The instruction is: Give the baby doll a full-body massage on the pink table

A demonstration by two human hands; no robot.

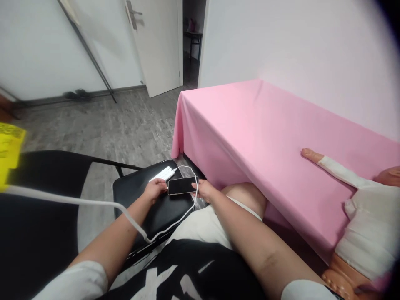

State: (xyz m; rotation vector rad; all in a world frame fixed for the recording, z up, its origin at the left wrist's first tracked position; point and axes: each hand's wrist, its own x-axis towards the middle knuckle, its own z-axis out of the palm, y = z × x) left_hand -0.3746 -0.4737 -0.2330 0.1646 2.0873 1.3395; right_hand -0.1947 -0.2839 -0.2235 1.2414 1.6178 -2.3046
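Note:
A smartphone (183, 186) with a dark screen lies level above the black chair seat. My right hand (203, 190) grips its right end, thumb on top. At the phone's left end, the fingers of my left hand (155, 190) are pinched together. A small white bit shows at their tips, too small to name. Just beyond my left hand, a white power bank (163, 173) rests on the seat. From its end a white cable (170, 225) loops past the phone and over my right thumb area, then runs left toward the camera.
To the right stands a table with a pink cloth (237, 121), bearing a baby doll (368, 225) in white clothes. The black chair seat (134, 196) is before me. A yellow tag (11, 152) hangs close at left. Behind are an open door (159, 46) and a slanting pole (90, 54).

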